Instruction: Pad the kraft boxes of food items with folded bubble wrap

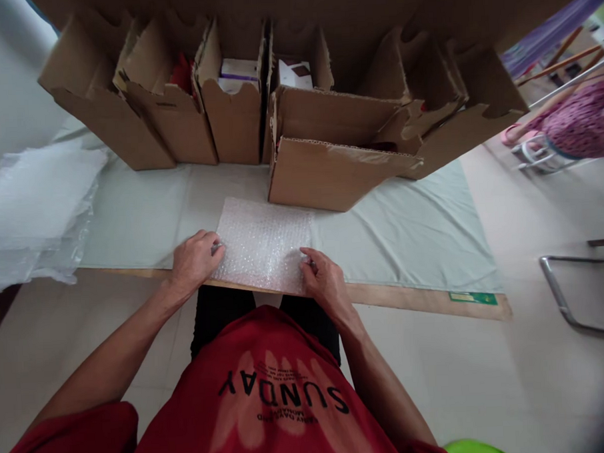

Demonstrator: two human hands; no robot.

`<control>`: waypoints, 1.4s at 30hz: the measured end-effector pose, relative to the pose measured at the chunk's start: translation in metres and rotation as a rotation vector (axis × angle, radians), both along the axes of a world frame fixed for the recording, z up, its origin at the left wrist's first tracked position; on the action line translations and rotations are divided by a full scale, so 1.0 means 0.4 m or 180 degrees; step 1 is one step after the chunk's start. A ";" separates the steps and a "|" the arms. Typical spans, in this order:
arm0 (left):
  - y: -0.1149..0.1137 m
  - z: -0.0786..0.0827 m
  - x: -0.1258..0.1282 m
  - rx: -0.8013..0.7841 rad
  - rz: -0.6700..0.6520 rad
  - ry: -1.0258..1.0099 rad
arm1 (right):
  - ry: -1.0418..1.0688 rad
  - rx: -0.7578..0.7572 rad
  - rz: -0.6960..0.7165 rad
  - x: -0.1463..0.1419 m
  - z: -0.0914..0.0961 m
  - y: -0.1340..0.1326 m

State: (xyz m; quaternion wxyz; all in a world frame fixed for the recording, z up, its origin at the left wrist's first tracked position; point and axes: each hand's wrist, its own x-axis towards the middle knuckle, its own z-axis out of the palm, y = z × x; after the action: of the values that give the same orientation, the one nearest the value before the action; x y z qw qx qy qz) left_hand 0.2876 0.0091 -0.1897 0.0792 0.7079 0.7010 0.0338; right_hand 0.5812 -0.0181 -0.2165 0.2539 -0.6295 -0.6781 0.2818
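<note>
A clear sheet of bubble wrap [263, 245] lies flat on the cloth-covered table in front of me, its near side at the table edge. My left hand [196, 259] is closed at the sheet's left edge, thumb and fingers pinched together. At the right edge, my right hand [327, 282] has its fingers curled in, gripping the bubble wrap near the front corner. Part of each grip is hidden by the curled fingers.
Several cardboard file boxes [237, 126] stand along the back. A wider cardboard box [337, 175] juts forward beyond the sheet. A pile of bubble wrap [37, 191] lies at left, overhanging the front edge. Part of another person [585, 124] shows at far right, near a metal frame [558, 295].
</note>
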 end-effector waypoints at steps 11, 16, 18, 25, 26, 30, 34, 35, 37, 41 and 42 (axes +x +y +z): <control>0.002 0.006 -0.002 -0.0051 -0.0026 -0.0020 | 0.0173 -0.0056 -0.0067 -0.004 0.010 0.000; -0.001 0.006 -0.001 -0.0035 0.0016 0.0060 | -0.0393 0.0063 -0.0019 -0.013 0.010 -0.002; -0.001 0.003 -0.003 -0.0014 0.0000 0.0062 | -0.0724 0.0063 -0.0005 -0.014 0.015 -0.008; -0.020 0.001 -0.019 0.0380 -0.0303 0.0014 | -0.1075 0.0636 0.0099 0.008 0.058 -0.070; -0.029 0.002 -0.021 0.0521 -0.0490 -0.0049 | -0.1041 0.0781 0.0279 0.009 0.064 -0.080; -0.070 0.006 -0.021 0.0790 -0.1824 -0.0409 | -0.1263 0.0900 0.1332 0.005 0.067 -0.106; -0.086 -0.002 -0.020 0.0602 -0.2713 -0.0425 | -0.1456 0.0842 0.1671 0.011 0.040 -0.100; -0.085 -0.005 -0.020 0.0552 -0.2764 -0.0395 | -0.1416 0.0868 0.1714 0.016 0.036 -0.094; -0.078 -0.011 -0.020 0.0491 -0.2771 -0.0337 | -0.1294 0.0918 0.1859 0.028 0.033 -0.079; -0.067 -0.014 -0.015 0.0532 -0.2703 -0.0233 | -0.1142 0.1008 0.2057 0.049 0.041 -0.051; -0.067 -0.012 -0.013 0.0543 -0.2706 -0.0222 | -0.1134 0.1049 0.2070 0.051 0.040 -0.047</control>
State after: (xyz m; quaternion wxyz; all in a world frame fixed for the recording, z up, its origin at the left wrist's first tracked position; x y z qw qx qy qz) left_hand 0.2825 -0.0176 -0.1947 0.0510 0.9361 0.3388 0.0800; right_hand 0.6015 -0.0370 -0.2003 0.1275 -0.3721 -0.9113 0.1216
